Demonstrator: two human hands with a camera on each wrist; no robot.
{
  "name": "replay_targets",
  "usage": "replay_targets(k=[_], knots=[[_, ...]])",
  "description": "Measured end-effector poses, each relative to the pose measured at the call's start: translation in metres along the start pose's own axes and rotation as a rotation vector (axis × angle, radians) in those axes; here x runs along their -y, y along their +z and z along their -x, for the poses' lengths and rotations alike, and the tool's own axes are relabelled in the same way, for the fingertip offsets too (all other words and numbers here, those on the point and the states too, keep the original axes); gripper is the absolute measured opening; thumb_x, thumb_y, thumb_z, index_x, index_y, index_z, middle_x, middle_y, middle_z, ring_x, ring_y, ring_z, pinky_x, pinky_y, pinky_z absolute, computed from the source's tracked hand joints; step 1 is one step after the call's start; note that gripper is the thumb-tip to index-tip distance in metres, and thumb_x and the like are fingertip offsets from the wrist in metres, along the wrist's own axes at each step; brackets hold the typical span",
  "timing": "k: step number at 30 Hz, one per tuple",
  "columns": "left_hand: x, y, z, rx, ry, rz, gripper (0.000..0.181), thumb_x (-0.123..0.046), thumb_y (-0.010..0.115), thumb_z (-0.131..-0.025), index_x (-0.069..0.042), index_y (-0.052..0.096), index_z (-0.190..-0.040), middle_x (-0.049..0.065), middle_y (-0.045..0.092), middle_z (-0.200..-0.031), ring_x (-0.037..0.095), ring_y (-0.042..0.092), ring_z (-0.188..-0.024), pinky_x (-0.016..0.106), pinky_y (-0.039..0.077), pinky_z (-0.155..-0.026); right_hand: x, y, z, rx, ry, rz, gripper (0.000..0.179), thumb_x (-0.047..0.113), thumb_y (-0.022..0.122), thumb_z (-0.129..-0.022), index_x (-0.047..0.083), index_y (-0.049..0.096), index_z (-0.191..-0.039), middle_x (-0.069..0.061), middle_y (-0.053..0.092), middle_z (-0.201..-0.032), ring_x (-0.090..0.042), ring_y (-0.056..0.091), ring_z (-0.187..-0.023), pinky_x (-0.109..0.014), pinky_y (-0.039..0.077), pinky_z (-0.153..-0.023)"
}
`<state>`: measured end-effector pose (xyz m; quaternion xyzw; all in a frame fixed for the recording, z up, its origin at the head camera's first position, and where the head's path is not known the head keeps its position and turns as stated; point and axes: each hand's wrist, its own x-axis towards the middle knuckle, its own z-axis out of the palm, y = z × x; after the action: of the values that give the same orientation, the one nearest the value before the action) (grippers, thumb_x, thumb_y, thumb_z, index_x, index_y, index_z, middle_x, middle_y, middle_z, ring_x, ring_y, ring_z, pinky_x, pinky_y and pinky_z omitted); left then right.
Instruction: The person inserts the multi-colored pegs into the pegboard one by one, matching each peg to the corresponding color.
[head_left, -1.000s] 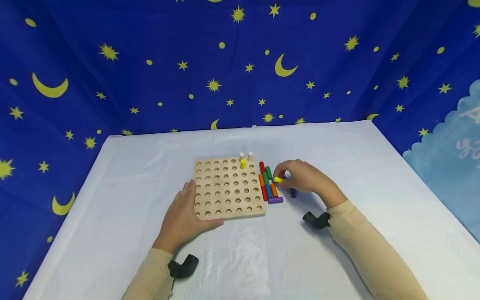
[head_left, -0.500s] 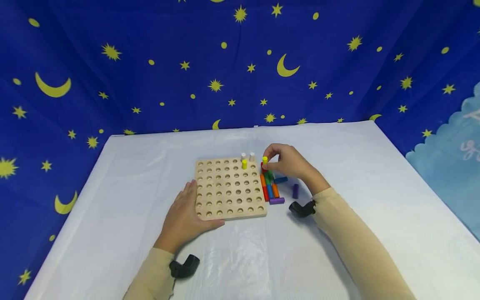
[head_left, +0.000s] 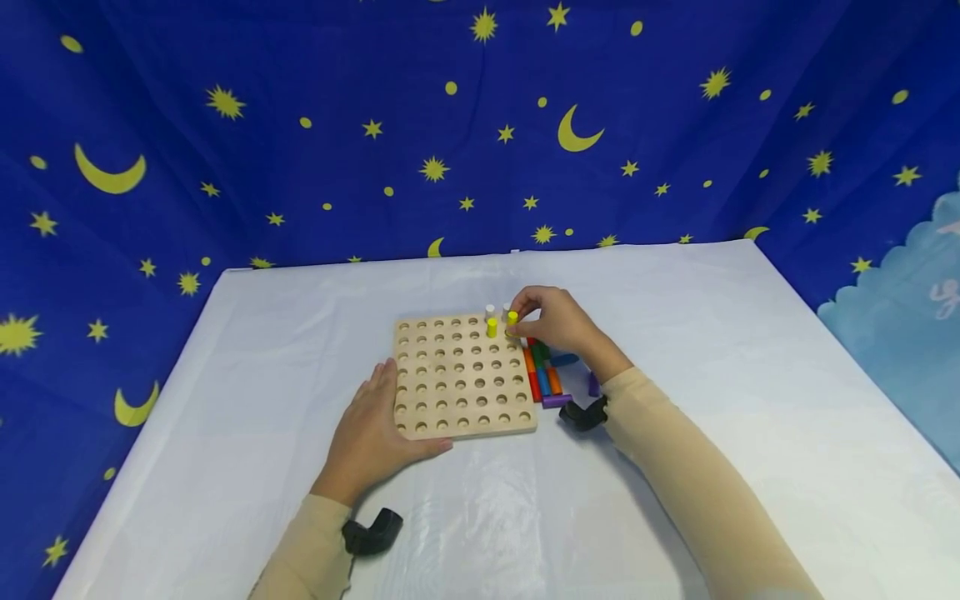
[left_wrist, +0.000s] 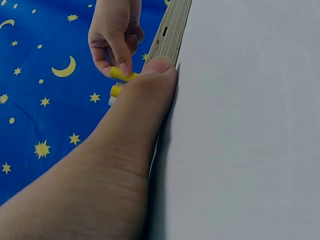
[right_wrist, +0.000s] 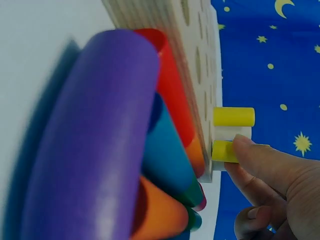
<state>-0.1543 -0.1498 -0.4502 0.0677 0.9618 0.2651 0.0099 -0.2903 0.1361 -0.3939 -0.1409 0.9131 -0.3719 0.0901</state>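
Observation:
A wooden peg board [head_left: 468, 375] with rows of round holes lies on the white-covered table. My left hand [head_left: 367, 437] rests at its near left corner, fingers straight along the left side and thumb along the front edge. Between thumb and fingertips, my right hand [head_left: 561, 322] pinches a yellow peg [head_left: 512, 317], upright at the rightmost hole of the second row from the back. In the right wrist view, the lower end of this held peg [right_wrist: 222, 151] meets the board's face. Another yellow peg [head_left: 492, 327] stands just left of it, and two white pegs [head_left: 491, 311] stand behind.
Loose pegs lie along the board's right side: orange [head_left: 555, 381], red, green, blue [head_left: 564, 360] and purple [head_left: 557, 401]. A dark purple peg [head_left: 594, 384] lies farther right, partly behind the right wrist. A blue star-patterned cloth [head_left: 390, 125] hangs behind the table.
My right hand has carried the yellow peg from the loose pegs leftward onto the board, turning it from lying to upright. My left hand has kept its place at the corner.

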Motion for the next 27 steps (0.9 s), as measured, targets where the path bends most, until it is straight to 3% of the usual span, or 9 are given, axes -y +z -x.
replay_targets(k=[11, 17, 21, 27], knots=[[-0.002, 0.0, 0.0, 0.005, 0.0, -0.001, 0.15, -0.089, 0.07, -0.053, -0.003, 0.008, -0.159, 0.016, 0.015, -0.166, 0.033, 0.015, -0.155, 0.049, 0.019, -0.126, 0.001, 0.003, 0.001, 0.018, -0.007, 0.106, 0.02, 0.023, 0.082, -0.083, 0.018, 0.068, -0.097, 0.0, 0.072, -0.098, -0.019, 0.063, -0.09, -0.034, 0.052, -0.079], [-0.002, 0.0, -0.001, 0.005, 0.005, 0.0, 0.15, -0.09, 0.069, -0.053, -0.002, 0.008, -0.159, 0.017, 0.016, -0.166, 0.033, 0.016, -0.154, 0.048, 0.018, -0.126, -0.001, 0.0, 0.003, 0.004, -0.004, 0.101, 0.021, 0.026, 0.082, -0.082, 0.019, 0.07, -0.098, 0.002, 0.073, -0.098, -0.019, 0.064, -0.094, -0.038, 0.053, -0.086], [-0.001, 0.0, 0.0, 0.003, 0.008, 0.003, 0.151, -0.09, 0.069, -0.053, -0.002, 0.008, -0.159, 0.016, 0.016, -0.166, 0.033, 0.016, -0.154, 0.048, 0.018, -0.127, -0.005, -0.006, 0.007, -0.008, -0.005, 0.097, 0.023, 0.028, 0.081, -0.084, 0.019, 0.07, -0.102, 0.001, 0.073, -0.101, -0.02, 0.064, -0.096, -0.04, 0.053, -0.089], [-0.001, 0.0, 0.0, 0.004, 0.004, -0.001, 0.151, -0.09, 0.07, -0.053, -0.003, 0.006, -0.159, 0.016, 0.015, -0.166, 0.033, 0.015, -0.155, 0.048, 0.018, -0.127, -0.02, -0.025, 0.02, 0.043, -0.023, 0.106, 0.03, 0.029, 0.079, -0.086, 0.018, 0.071, -0.112, 0.0, 0.072, -0.108, -0.022, 0.059, -0.09, -0.035, 0.05, -0.079]])
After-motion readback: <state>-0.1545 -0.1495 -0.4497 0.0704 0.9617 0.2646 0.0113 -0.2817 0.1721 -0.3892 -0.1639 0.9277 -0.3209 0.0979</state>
